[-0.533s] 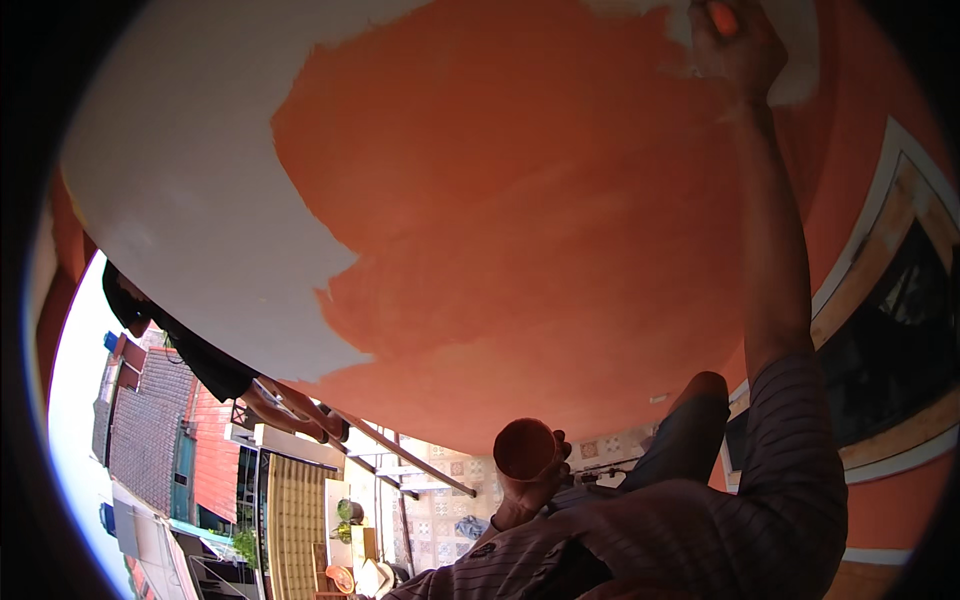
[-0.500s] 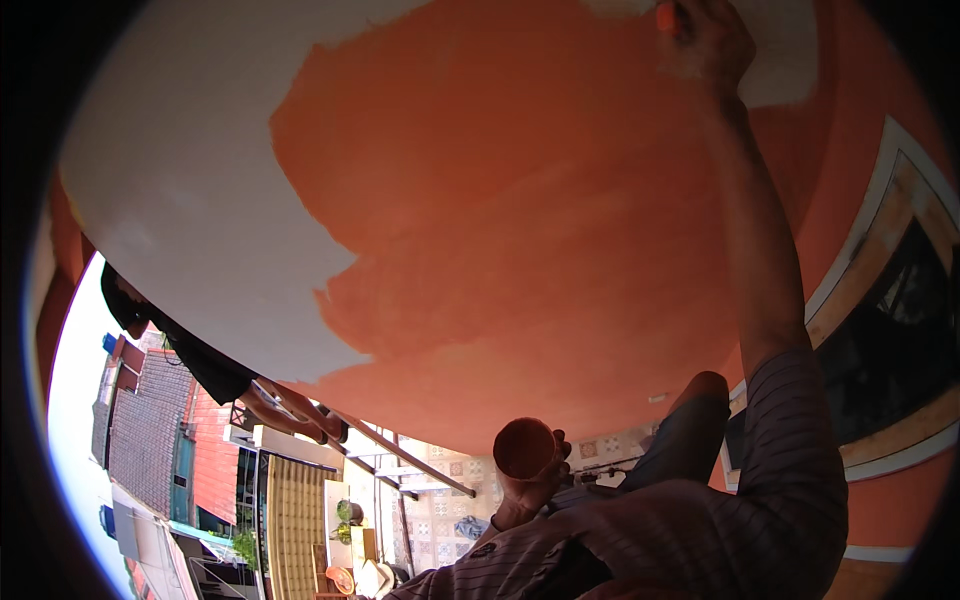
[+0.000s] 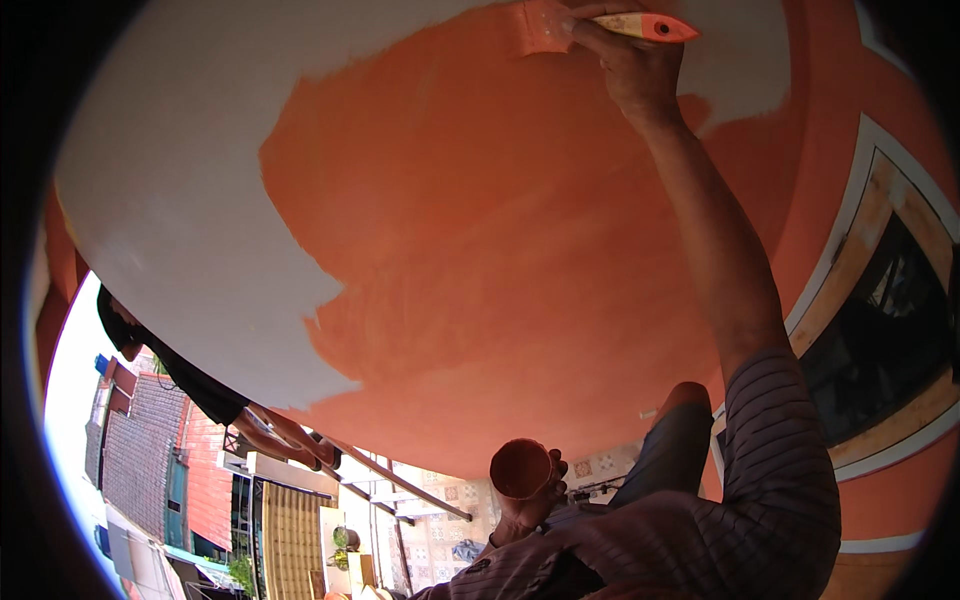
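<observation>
My right hand (image 3: pixel 642 72), raised at the top right, grips a paintbrush (image 3: pixel 655 27) with a pale wooden handle and orange tip. Its orange-coated bristles lie against the curved surface (image 3: pixel 480 200) at the edge of a wide orange patch, where it meets grey-white area (image 3: pixel 170 240). Down at the bottom middle, my left hand (image 3: pixel 538 506) has its fingers wrapped round a cup (image 3: pixel 518 467) that looks orange-red inside.
Another person in dark clothing (image 3: pixel 200 390) is by metal bars (image 3: pixel 410 480) at lower left. A window (image 3: pixel 880 320) in an orange wall is at my right. Below are patterned tiles (image 3: pixel 450 555), plants (image 3: pixel 342 540) and neighbouring roofs (image 3: pixel 140 460).
My right hand has swept left along the surface, and the brush now shows side-on. The view has shifted slightly, with the cup appearing a little lower.
</observation>
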Demonstrator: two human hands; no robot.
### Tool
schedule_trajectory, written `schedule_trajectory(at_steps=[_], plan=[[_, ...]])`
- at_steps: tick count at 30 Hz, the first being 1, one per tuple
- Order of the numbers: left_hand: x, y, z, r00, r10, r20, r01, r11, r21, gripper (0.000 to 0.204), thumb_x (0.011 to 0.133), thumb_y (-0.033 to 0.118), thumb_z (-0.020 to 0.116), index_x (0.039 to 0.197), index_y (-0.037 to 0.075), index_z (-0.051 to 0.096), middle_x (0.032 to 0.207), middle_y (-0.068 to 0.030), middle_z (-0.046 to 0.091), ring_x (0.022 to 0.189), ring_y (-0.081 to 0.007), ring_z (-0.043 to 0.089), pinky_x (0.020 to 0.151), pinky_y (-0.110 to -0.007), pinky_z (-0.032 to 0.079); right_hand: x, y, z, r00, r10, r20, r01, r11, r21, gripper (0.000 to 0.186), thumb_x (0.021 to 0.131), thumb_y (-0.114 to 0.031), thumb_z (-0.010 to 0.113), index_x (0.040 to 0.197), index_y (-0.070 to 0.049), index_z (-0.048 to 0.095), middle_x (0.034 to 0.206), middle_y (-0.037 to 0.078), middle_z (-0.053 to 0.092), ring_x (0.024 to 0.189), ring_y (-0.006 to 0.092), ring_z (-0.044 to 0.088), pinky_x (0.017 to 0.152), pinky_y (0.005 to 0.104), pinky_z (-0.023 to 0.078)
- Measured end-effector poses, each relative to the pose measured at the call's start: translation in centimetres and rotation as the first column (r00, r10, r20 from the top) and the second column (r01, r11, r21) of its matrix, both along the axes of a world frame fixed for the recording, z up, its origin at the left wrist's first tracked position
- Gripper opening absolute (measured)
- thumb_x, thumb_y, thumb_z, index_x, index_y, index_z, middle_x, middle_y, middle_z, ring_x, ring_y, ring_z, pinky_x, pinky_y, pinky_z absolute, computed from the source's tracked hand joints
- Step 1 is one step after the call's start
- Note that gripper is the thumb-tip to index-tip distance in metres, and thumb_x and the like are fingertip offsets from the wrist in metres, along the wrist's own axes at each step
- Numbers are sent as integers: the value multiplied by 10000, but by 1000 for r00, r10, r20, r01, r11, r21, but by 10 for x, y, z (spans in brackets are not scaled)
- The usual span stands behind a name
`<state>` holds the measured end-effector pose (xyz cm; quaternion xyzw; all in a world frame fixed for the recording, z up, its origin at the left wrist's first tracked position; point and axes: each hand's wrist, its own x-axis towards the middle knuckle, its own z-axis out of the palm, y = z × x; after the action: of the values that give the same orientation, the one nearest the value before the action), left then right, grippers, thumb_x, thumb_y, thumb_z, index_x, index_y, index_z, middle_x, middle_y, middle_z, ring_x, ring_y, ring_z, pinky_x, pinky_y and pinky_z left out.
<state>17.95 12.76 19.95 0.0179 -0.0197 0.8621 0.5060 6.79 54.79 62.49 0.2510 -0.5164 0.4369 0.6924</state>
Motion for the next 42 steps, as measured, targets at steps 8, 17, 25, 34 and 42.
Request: schedule_trajectory(at_steps=[8,17,25,34,42], plan=[[0,2,-3,1000,18,-4,-19,998,-65,524,988,433,693,1380,91,631,1400,-187,567,1304,-369,542,986,-538,582,28,62,-8,999,-38,16,39,994,-101,89,884,20,775,945,-11,718,856,71,735,700,152,701,609,278,571],[-1,8,-7,1000,-26,6,26,999,-40,574,960,417,741,1413,92,603,1425,-179,549,1343,-363,518,1002,-534,565,50,82,6,1000,-7,4,7,998,-69,62,862,50,734,920,39,715,838,120,736,720,211,736,651,354,636],[-1,5,-13,1000,-7,21,7,999,-39,633,916,394,801,1423,80,589,1436,-179,537,1353,-366,516,1007,-536,564,67,103,14,997,-32,64,40,991,-127,74,841,33,736,911,31,714,816,105,726,711,208,731,646,355,633],[-2,8,-12,1000,-19,10,20,999,-33,634,910,374,810,1425,80,583,1420,-176,536,1351,-367,517,1005,-542,569,107,137,17,944,-308,120,329,905,-269,36,857,23,720,890,9,713,829,93,724,737,188,715,659,335,598],[-4,9,-11,999,-34,35,36,998,-46,573,974,459,703,1391,74,624,1419,-227,580,1301,-395,553,963,-545,586,120,160,4,593,-797,-115,771,603,-207,25,891,-23,761,912,-32,752,931,83,772,794,188,726,694,336,568]])
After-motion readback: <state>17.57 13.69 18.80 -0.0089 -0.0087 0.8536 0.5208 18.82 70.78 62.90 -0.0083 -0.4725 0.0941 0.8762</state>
